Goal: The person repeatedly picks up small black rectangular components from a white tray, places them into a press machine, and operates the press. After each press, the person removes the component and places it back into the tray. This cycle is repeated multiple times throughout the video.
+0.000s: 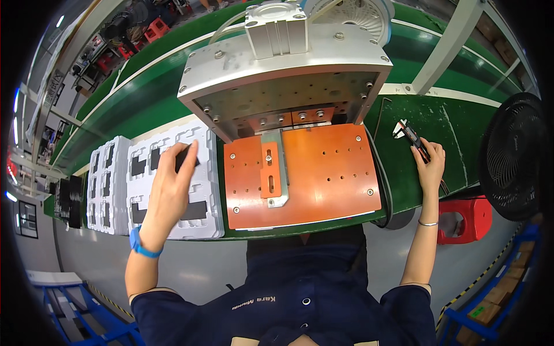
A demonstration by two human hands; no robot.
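Note:
My left hand (168, 181) is over the larger white plastic tray (214, 173), its thumb and fingers closed on a flat black piece (189, 157). Similar black pieces (138, 166) lie in the tray's pockets. At the right, my right hand (431, 164) grips the lower end of a digital caliper (411, 137), whose silver jaws point away to the upper left above the green bench. Between the hands stands a metal press (283, 72) with an orange base plate (329, 196). A slotted orange block (270, 173) is bolted on that plate. My palm hides part of the tray.
A stack of white trays (118, 184) with black pieces stands at the far left. On the right are a black fan (513, 155) and a red stool (476, 221) below the bench edge. A hex key (381, 115) lies beside the press, near dark cables.

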